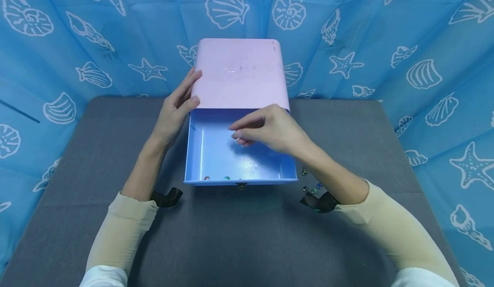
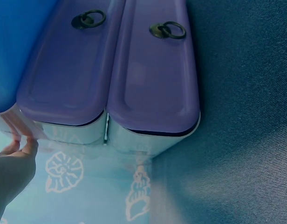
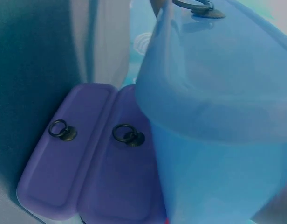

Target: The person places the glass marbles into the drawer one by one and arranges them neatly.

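Note:
A small cabinet with a pink top (image 1: 241, 72) stands at the table's back, its upper blue drawer (image 1: 200, 149) pulled out. Glass marbles (image 1: 226, 178) lie along the inside of the drawer's front wall. My left hand (image 1: 175, 107) rests on the cabinet's left side, thumb and fingers against it. Over the drawer my right hand (image 1: 270, 130) pinches a small shiny marble (image 1: 237, 139), mostly hidden by the fingertips. Two purple drawers (image 2: 155, 74) below are closed, each with a ring pull (image 3: 127, 134).
Several loose marbles (image 1: 314, 191) lie on the grey table (image 1: 239, 235), right of the drawer near my right wrist. A blue curtain (image 1: 162, 29) with white sea shells hangs close behind the cabinet. Black wrist straps (image 1: 167, 197) sit at both cuffs.

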Demonstrator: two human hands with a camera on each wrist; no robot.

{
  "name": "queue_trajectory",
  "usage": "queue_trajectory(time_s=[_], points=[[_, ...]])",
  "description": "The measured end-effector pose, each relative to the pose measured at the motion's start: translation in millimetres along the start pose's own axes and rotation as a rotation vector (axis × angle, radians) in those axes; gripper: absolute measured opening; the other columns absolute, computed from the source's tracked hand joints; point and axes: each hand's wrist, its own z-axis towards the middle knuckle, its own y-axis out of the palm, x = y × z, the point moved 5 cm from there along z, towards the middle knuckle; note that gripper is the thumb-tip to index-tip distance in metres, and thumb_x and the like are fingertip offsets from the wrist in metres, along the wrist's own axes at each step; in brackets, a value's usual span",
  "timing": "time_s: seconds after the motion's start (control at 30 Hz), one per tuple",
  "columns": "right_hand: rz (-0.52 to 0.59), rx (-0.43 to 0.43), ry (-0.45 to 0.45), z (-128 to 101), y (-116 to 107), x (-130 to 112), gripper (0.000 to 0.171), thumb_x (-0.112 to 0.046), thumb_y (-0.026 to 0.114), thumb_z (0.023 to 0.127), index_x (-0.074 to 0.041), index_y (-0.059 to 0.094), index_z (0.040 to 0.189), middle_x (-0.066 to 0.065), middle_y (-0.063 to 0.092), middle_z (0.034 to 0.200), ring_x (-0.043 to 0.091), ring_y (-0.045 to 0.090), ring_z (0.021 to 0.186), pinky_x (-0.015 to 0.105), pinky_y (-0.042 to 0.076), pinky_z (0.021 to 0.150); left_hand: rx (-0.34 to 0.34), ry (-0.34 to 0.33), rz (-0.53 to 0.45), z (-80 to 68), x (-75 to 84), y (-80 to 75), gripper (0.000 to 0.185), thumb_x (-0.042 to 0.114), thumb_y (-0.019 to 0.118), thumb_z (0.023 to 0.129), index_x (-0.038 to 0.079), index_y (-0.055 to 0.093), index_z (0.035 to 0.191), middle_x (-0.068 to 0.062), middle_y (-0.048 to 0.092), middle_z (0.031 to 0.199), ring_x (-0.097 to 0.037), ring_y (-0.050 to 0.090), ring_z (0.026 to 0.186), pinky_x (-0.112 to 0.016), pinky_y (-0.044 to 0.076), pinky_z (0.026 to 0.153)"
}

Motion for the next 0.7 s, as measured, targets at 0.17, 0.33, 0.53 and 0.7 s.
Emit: queue_trajectory(time_s=[0.17,0.33,0.53,0.7], points=[[0.055,0.047,-0.020,-8,-9,1,0.021,-0.015,0.074,0.091,-0.006,0.077,0.109,0.003,0.076,0.094,0.018,0.074,0.080,0.031,0.059,0.078,0.000,0.008,-0.007,0.7,0.8,-0.2,0.057,0.021,0.057,0.097,0.013,0.042,0.152,0.002,0.022,0.164,-0.023,0.023,0.150,-0.045,0.021,0.119],[0.114,0.108,-0.020,-15,-19,2,0.022,-0.017,0.074,0.090,-0.004,0.077,0.109,0.008,0.076,0.096,0.023,0.074,0.083,0.032,0.058,0.078,0.005,0.007,-0.018,1.5,1.7,-0.3,0.056,0.018,0.057,0.097,0.011,0.043,0.151,0.001,0.023,0.164,-0.023,0.024,0.149,-0.043,0.022,0.119],[0.132,0.139,-0.075,-24,-28,4,0.026,-0.016,0.073,0.091,-0.001,0.074,0.112,0.012,0.075,0.098,0.024,0.074,0.083,0.032,0.058,0.080,0.013,0.013,-0.018,1.6,2.9,-0.1,0.055,0.014,0.055,0.097,0.010,0.044,0.150,-0.001,0.023,0.164,-0.022,0.023,0.149,-0.041,0.021,0.120],[0.146,0.154,-0.117,-30,-35,8,0.026,-0.013,0.072,0.092,0.000,0.073,0.114,0.009,0.075,0.098,0.023,0.074,0.083,0.033,0.059,0.077,0.017,0.023,-0.017,2.0,4.7,0.9,0.052,0.012,0.054,0.097,0.008,0.047,0.148,-0.002,0.023,0.164,-0.019,0.020,0.150,-0.041,0.019,0.120]])
